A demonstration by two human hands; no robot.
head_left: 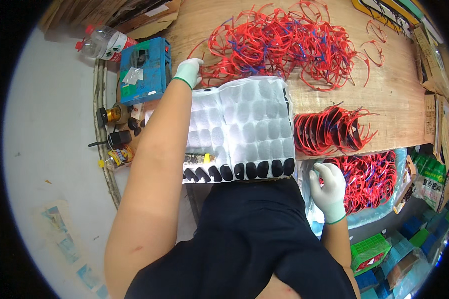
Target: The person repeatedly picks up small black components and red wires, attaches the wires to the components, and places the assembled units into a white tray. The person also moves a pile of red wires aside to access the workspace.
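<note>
My left hand [189,71], in a white glove, reaches far across the wooden table [399,94] and touches the near edge of a big tangled pile of red glasses frames [284,45]. My right hand [329,184], also gloved, rests at the table's near edge beside a clear bag full of red frames [371,182], fingers loosely bent, holding nothing that I can see. Between my arms lie white foam sheets with rows of dark oval lenses [244,129]. A neat row of stacked red frames [329,130] stands to the right of the sheets.
A blue box-shaped device [145,70] sits at the table's left end, with a plastic bottle [102,44] behind it and small dark parts [117,137] near the edge. Green and blue crates [379,251] stand on the floor at lower right. Cardboard lies along the right side.
</note>
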